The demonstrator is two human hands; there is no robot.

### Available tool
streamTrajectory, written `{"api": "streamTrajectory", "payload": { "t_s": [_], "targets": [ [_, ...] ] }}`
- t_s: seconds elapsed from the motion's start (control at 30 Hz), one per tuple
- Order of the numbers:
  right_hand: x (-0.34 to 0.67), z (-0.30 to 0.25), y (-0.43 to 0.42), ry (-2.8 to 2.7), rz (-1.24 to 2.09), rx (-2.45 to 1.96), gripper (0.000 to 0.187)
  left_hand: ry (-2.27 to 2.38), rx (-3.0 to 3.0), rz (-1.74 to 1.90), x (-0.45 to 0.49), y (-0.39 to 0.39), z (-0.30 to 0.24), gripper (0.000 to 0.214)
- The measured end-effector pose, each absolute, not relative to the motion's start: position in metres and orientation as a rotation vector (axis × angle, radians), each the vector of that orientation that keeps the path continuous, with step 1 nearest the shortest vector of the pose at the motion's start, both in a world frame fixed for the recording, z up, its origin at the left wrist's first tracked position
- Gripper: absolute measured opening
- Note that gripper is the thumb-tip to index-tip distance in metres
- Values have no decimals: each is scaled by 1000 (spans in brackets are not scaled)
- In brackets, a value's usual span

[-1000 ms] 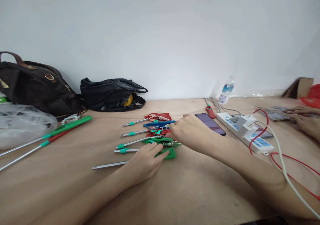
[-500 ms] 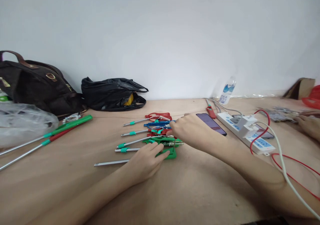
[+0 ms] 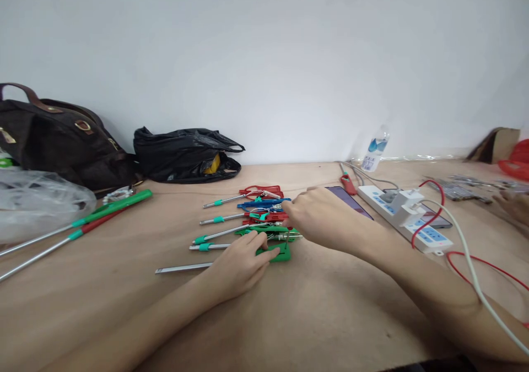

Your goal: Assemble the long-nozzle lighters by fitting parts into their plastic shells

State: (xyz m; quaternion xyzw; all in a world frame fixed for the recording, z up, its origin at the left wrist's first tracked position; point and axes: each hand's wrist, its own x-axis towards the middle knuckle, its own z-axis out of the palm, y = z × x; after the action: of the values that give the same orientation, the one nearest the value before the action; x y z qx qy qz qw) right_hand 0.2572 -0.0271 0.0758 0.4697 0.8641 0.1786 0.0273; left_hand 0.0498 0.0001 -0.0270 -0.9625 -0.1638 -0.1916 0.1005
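Observation:
A row of small tools with metal shafts and coloured handles lies mid-table: a red one (image 3: 264, 191), a blue one (image 3: 260, 203) and green ones (image 3: 264, 231). My left hand (image 3: 239, 264) lies flat, fingers pressing on the nearest green handle (image 3: 279, 254), whose bare shaft (image 3: 182, 269) sticks out to the left. My right hand (image 3: 318, 215) reaches in from the right, fingertips pinched at the red and teal handle (image 3: 268, 216) in the middle of the row. What they pinch is too small to tell.
A brown bag (image 3: 61, 140) and a black plastic bag (image 3: 185, 154) stand against the wall. Long green and red rods (image 3: 82, 223) and a clear bag (image 3: 37, 204) lie left. A phone (image 3: 347, 198), power strip (image 3: 405, 217), cables and bottle (image 3: 374, 151) sit right. Another person's hand (image 3: 514, 204) is far right.
My right hand has shifted slightly left and toward me over the handles. The other person's hands at the far right have drawn back toward the frame edge. My left hand has stayed put.

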Motion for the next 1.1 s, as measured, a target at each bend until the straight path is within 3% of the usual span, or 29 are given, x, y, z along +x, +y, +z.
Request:
{"api": "streamTrajectory", "payload": {
  "t_s": [0.2,0.4,0.6,0.77,0.9,1.0,1.1],
  "targets": [
    [258,85,-32,2872,305,1213,20,-491,-2878,-576,50,0,-28,30],
    [250,75,-26,2825,483,1341,13,-527,-2956,-556,50,1,-25,30],
    [247,67,-23,2782,548,1483,28,-558,-2989,-539,48,2,-27,31],
    [260,77,-28,2860,403,1341,10,-560,-3021,-527,47,1,-25,29],
    [263,84,-30,2881,222,1277,15,-545,-3009,-552,48,1,-25,29],
    [258,78,-25,2803,357,1405,15,-549,-3002,-539,48,1,-26,30],
    [253,70,-17,2760,477,1506,27,-578,-3019,-493,48,1,-25,31]
  ]
}}
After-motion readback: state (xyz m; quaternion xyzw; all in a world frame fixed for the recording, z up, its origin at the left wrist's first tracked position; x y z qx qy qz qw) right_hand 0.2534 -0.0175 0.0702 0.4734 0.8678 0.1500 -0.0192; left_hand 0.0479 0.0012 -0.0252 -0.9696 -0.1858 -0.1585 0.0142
